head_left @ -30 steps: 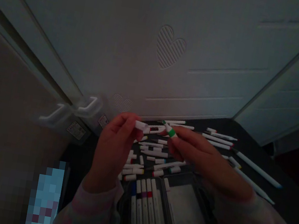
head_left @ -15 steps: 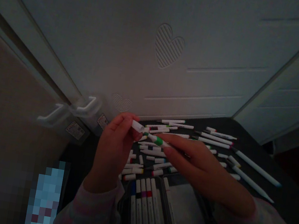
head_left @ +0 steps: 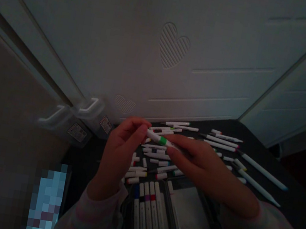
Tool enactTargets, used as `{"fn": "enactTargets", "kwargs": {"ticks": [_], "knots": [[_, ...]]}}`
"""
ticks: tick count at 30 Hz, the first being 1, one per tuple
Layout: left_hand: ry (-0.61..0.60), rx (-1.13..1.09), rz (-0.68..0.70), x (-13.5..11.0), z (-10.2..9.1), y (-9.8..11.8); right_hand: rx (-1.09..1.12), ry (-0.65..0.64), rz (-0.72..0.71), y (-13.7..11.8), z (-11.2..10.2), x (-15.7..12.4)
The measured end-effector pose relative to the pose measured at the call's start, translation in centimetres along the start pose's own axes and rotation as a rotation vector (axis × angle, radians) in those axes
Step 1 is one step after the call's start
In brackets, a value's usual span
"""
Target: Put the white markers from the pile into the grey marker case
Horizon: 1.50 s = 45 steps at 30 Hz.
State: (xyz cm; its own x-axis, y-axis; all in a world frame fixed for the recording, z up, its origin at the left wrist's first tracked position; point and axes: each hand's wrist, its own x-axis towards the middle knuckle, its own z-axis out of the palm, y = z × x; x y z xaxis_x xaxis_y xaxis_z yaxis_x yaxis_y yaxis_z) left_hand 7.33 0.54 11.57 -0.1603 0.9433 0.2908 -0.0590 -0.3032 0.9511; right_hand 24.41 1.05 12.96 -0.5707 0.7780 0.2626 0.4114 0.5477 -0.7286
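A white marker with a green band (head_left: 163, 141) is held between my two hands above the table. My right hand (head_left: 195, 160) is closed round its barrel. With thumb and fingers pinched, my left hand (head_left: 124, 145) grips the white cap (head_left: 152, 135), which sits over the marker's tip. Below and behind the hands lie several loose white markers and caps (head_left: 157, 156). Closer to me is a dark case (head_left: 166, 189); its left part holds a row of markers (head_left: 148, 215) with coloured bands, and a single marker lies along its divider.
Two clear plastic boxes with handles (head_left: 60, 122) stand at the left against the white panel (head_left: 212, 42) with embossed hearts. Longer pens (head_left: 263, 170) lie at the right of the dark table (head_left: 283, 226). A pixelated blue patch is at lower left.
The cap in my left hand has moved right onto the marker's tip, which showed bare before. My right hand has kept its hold on the marker.
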Motion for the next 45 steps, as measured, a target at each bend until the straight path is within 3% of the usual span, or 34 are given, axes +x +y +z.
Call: {"fn": "enactTargets", "kwargs": {"ticks": [9,16,24,32,41,45], "knots": [[-0.038,0.084,-0.006,-0.1,-0.2,0.5,-0.151,0.168,-0.050,0.3,0.2,0.0],[-0.064,0.123,-0.003,0.0,-0.3,1.2,-0.188,0.226,-0.095,0.8,0.4,0.1],[-0.077,-0.053,0.051,-0.7,0.4,1.1,-0.073,0.147,-0.122,0.9,0.5,0.3],[-0.256,-0.180,0.061,-1.3,0.0,1.8,-0.019,0.123,-0.211,1.0,0.4,0.3],[-0.216,-0.223,-0.091,-1.7,1.3,1.6,-0.174,0.180,-0.223,0.2,-0.1,-0.1],[-0.297,-0.196,-0.198,-1.8,1.6,1.5,-0.194,0.243,-0.241,0.1,-0.1,-0.3]]}}
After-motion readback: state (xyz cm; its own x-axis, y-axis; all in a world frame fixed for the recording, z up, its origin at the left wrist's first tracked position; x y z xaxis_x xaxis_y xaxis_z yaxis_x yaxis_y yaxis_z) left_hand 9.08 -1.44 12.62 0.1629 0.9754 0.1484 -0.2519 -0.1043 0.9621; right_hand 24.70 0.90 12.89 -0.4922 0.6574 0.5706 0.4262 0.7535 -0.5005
